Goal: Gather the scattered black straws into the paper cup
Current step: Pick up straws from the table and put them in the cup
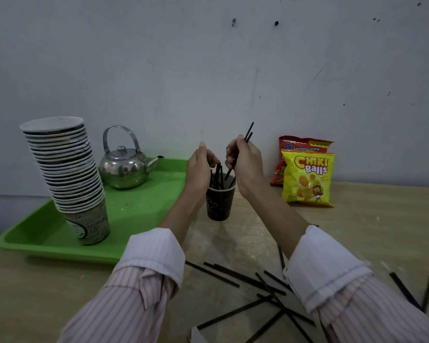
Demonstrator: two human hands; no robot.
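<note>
Fingers (231,154) of right hand (245,167) pinch two straws (250,128), tips inside paper cup (219,204); left hand (200,167) curled by cup's straws, grip unclear. Lower upright, release gently.

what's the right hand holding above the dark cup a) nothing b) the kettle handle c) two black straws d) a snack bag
c: the right hand pinches two black straws between thumb and fingers, with their lower ends reaching down to the mouth of the paper cup.
</note>
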